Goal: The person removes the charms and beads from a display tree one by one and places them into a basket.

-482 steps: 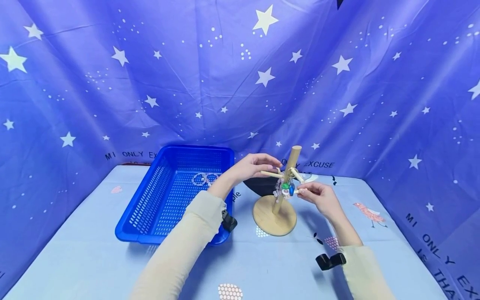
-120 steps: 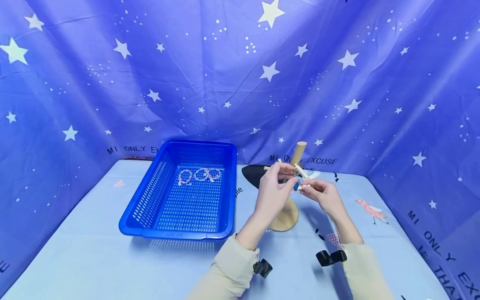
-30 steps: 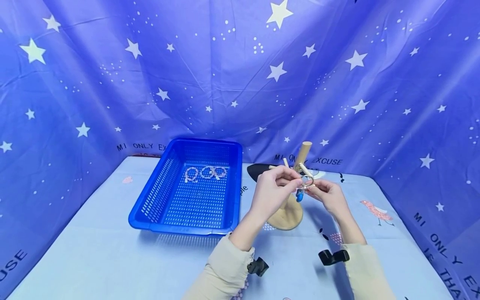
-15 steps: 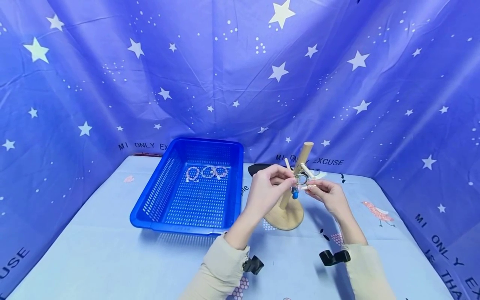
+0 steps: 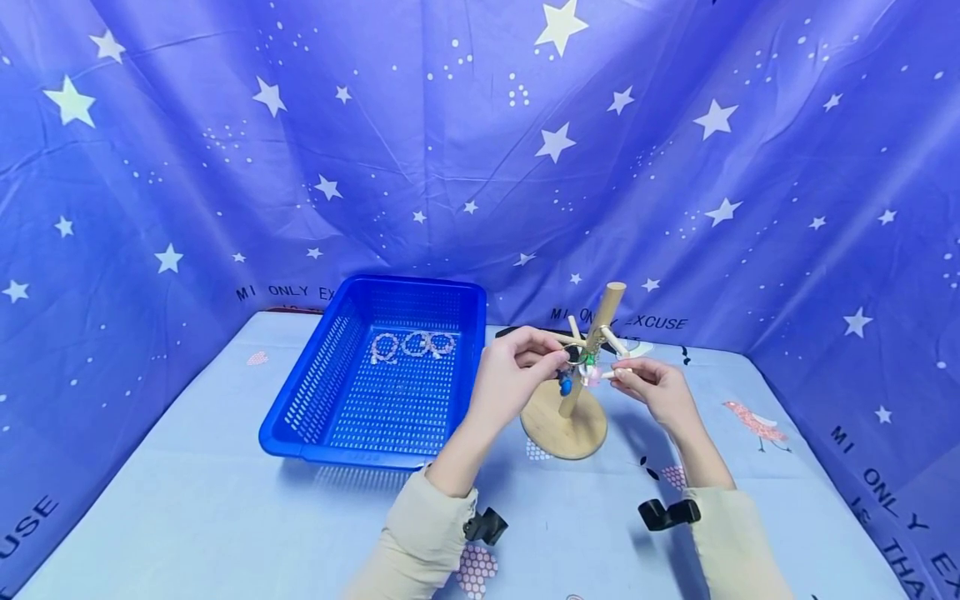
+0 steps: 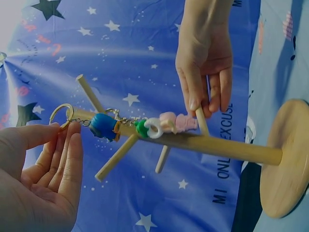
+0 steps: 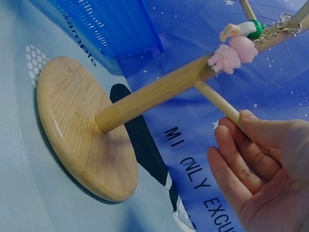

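Note:
The left hand (image 5: 510, 375) pinches the gold ring of a keychain (image 6: 102, 126) with a blue figure, held beside the post of a wooden peg stand (image 5: 562, 429). In the right wrist view, the right hand (image 7: 270, 164) pinches the end of a low peg (image 7: 219, 99) between thumb and fingers. From a higher peg hang a pink figure keychain (image 7: 236, 53) and a green and white one (image 6: 145, 127), close together against the post. The left wrist view shows bare pegs sticking out on several sides.
A blue plastic basket (image 5: 296, 446) stands left of the stand, with three beaded bracelets (image 5: 416, 343) on its floor. The table bears a light blue printed cloth (image 5: 187, 500). Behind it hangs a blue star-patterned curtain (image 5: 420, 150).
The left hand has moved left from the right-hand pegs, carrying the blue keychain. The right hand stays on its peg. Since the oldest frame, a third bracelet shows in the basket.

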Available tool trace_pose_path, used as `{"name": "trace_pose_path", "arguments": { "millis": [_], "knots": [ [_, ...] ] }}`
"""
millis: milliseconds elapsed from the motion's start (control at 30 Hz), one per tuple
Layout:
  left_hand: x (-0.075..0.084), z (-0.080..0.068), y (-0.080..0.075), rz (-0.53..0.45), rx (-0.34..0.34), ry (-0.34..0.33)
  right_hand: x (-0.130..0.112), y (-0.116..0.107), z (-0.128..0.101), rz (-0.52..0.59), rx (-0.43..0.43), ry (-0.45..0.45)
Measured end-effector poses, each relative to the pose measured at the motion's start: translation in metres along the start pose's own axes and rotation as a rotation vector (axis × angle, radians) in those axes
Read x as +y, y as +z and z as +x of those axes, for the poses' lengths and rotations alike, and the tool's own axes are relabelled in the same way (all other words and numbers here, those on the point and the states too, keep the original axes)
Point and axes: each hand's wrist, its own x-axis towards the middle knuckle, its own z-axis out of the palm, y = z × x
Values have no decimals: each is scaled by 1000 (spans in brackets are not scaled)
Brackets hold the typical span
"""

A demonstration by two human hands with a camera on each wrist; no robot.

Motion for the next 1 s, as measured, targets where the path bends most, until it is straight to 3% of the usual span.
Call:
{"name": "trace_pose_path", "arguments": {
  "millis": [300,1000],
  "knots": [
    [-2,-1,-19,13,30,23,0,0,0,13,-7,2],
    [-6,-3,-45,33,113,-3,2,-1,1,-15,-4,2]
  ]
}}
